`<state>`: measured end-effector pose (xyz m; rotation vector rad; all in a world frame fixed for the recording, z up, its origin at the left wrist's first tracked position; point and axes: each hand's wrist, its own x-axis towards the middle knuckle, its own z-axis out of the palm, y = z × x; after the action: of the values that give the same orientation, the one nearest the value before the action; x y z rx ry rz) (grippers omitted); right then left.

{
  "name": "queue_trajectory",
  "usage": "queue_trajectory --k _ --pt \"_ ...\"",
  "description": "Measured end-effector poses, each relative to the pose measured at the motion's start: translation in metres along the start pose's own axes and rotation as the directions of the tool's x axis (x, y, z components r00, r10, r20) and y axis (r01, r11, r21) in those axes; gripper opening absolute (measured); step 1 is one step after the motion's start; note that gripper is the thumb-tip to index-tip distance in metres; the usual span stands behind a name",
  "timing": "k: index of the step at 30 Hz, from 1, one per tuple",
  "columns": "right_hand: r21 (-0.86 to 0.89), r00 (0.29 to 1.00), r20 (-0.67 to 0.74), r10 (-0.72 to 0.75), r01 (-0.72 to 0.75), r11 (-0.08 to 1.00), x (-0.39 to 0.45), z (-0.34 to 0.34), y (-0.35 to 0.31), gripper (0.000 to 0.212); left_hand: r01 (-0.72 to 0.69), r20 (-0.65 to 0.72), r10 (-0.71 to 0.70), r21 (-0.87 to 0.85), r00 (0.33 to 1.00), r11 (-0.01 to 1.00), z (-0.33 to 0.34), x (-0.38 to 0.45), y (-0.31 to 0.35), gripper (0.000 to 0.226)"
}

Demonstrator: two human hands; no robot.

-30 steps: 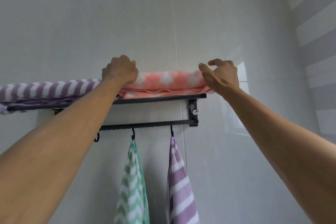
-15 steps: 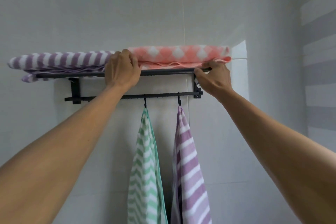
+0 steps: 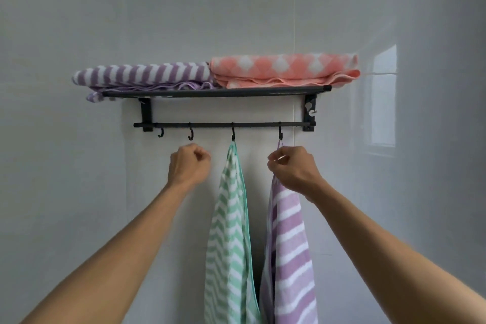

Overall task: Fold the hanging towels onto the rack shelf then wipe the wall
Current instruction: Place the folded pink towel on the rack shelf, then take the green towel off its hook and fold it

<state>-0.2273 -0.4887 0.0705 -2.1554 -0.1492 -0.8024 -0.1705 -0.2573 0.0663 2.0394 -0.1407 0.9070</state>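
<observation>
A black wall rack (image 3: pixel 236 92) carries two folded towels on its shelf: a purple zigzag towel (image 3: pixel 142 76) on the left and a pink diamond-patterned towel (image 3: pixel 284 68) on the right. From hooks on the lower bar (image 3: pixel 252 124) hang a green zigzag towel (image 3: pixel 228 231) and a purple striped towel (image 3: pixel 289 239). My right hand (image 3: pixel 292 168) pinches the top of the purple striped towel just below its hook. My left hand (image 3: pixel 189 166) is a loose fist with nothing in it, left of the green towel and below the hooks.
Two bare hooks (image 3: pixel 190 135) hang at the left end of the bar. The grey tiled wall (image 3: pixel 236 8) surrounds the rack, with a window's reflection (image 3: pixel 381 97) on it to the right.
Both hands left the shelf and dropped below the hook bar. My right hand took hold of the top of the purple striped towel. The view tilted down and back.
</observation>
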Motion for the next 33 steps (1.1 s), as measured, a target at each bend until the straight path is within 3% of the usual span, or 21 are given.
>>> queue_trajectory --k 7,11,14,18,20,23,27,33 --pt "-0.015 0.988 0.147 0.04 -0.038 0.999 0.013 0.059 0.03 0.02 0.149 0.219 -0.144 -0.003 0.965 0.989 0.037 -0.012 -0.049 0.013" --pt "-0.006 0.98 0.169 0.105 -0.105 0.994 0.04 0.087 0.042 0.034 0.131 0.286 -0.118 -0.025 0.951 0.991 0.06 0.007 -0.062 0.021" --pt "0.033 0.976 0.15 0.16 -0.167 0.985 0.064 0.105 0.047 0.045 0.119 0.343 -0.09 -0.063 0.935 0.991 0.074 0.028 -0.065 0.04" --pt "0.051 0.968 0.151 0.202 -0.212 0.976 0.083 0.124 0.049 0.048 0.074 0.365 -0.027 -0.115 0.931 0.991 0.089 0.056 -0.068 0.053" --pt "0.062 0.971 0.143 0.194 -0.204 0.977 0.089 0.132 0.052 0.044 0.045 0.367 0.016 -0.157 0.93 0.987 0.097 0.066 -0.069 0.046" --pt "0.078 0.982 0.094 0.163 -0.171 0.982 0.099 0.143 0.057 0.026 0.009 0.318 0.074 -0.252 0.945 0.968 0.111 0.08 -0.074 0.016" --pt "0.083 0.991 0.05 0.126 -0.129 0.988 0.11 0.149 0.056 0.003 -0.052 0.224 0.121 -0.293 0.967 0.955 0.121 0.089 -0.072 0.017" --pt "0.13 0.99 -0.123 0.066 -0.05 0.99 0.121 0.143 0.047 0.01 -0.08 0.065 0.119 -0.431 0.991 0.899 0.118 0.094 -0.064 0.013"
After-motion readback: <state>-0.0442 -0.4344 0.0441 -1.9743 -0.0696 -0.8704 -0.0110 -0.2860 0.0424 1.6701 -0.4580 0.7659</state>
